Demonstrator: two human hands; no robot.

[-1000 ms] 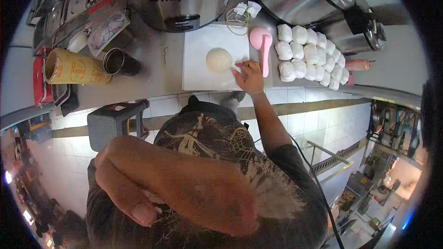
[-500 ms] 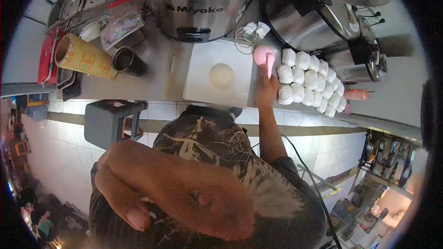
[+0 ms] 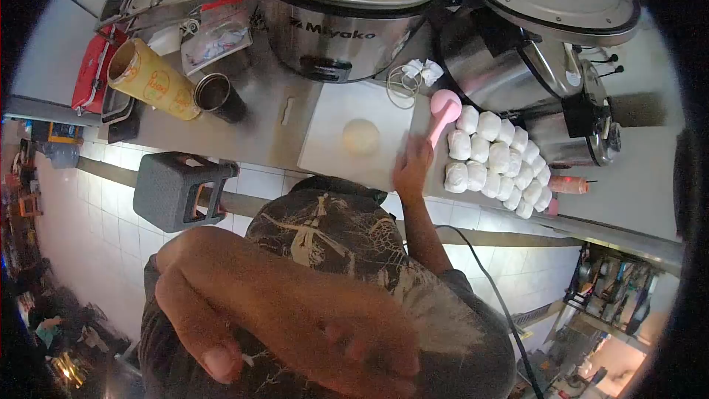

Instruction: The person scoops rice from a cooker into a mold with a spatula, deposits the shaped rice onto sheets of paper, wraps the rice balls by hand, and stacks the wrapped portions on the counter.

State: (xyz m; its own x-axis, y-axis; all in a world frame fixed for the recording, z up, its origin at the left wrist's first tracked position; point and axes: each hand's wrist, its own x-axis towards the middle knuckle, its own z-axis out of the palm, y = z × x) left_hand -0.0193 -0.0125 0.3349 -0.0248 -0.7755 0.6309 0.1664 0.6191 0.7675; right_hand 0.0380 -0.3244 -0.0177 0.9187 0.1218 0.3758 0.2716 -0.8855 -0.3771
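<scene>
The scoop (image 3: pixel 446 107) lies between the paper (image 3: pixel 325 159) and the white bundles (image 3: pixel 489 126), its handle pointing near, apparently for easy reach. The right hand (image 3: pixel 414 168) meets that handle; whether its fingers clamp cannot be told. The pale disc (image 3: pixel 361 137) lies on the paper, probably keeping it off the counter (image 3: pixel 258 137). Nearest, the left hand's (image 3: pixel 277 292) grip is unclear.

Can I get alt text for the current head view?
A right hand is at the handle of a pink scoop, beside white packs. To its left, a pale disc lies on white paper before an open Miyako cooker.
</scene>
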